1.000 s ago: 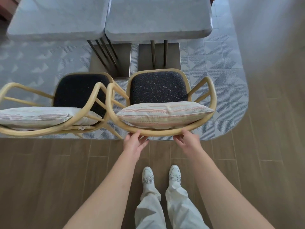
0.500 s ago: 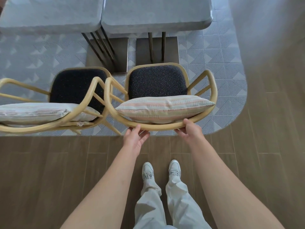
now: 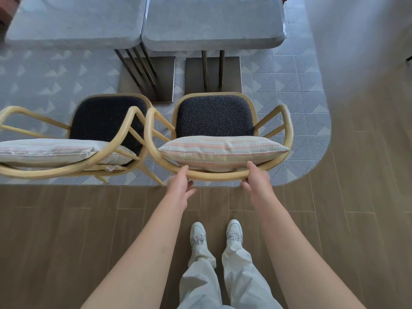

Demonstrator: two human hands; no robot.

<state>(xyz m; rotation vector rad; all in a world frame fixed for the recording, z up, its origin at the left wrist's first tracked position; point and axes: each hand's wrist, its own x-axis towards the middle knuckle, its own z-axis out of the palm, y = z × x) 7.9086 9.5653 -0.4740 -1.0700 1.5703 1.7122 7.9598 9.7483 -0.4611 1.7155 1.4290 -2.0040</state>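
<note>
A pale wooden armchair with a dark speckled seat and a striped cushion stands in front of me, facing a grey table. Its curved back rail runs between my hands. My right hand grips the rail, thumb on top and fingers curled beneath. My left hand touches the rail with its thumb, while its fingers stay straight just below the rail.
A second matching chair with its own cushion stands right beside it on the left, arms almost touching. Another grey table adjoins the first. Both tables have dark metal bases. A white wall lies right. My feet stand on wood flooring.
Both hands have moved up onto the chair's back rail. The right hand has closed round it and the left thumb now lies on it.
</note>
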